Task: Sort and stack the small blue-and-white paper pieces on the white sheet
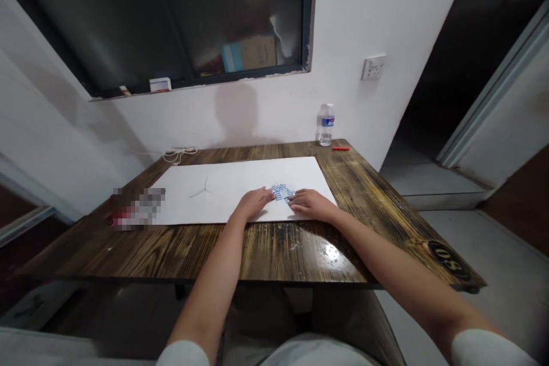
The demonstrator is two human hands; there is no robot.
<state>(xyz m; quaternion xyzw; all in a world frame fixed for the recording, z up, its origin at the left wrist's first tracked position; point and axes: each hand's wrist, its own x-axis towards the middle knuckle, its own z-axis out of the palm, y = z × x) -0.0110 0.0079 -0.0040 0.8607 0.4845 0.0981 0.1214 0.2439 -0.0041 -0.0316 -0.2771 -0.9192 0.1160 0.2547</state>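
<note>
Blue-edged small pieces [278,195] | loose ring, right half of white board [231,174], whose flat pale face likely keeps them legible | our left hand [256,200] and right hand [309,203] flank them, fingers extended; any grip, we cannot tell | water bottle [326,126], red stick [341,148]: table's [364,200] far end, presumably beyond our reach-path

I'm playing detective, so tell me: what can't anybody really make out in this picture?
All in the head view:
- Blue shapes: too small to tell what they are; the left hand and right hand may cover some.
- Pixelated patch: blurring hides what is there.
- Bottle label: writing too small to read.
- Sleeves: cut off by the bottom edge.
</note>
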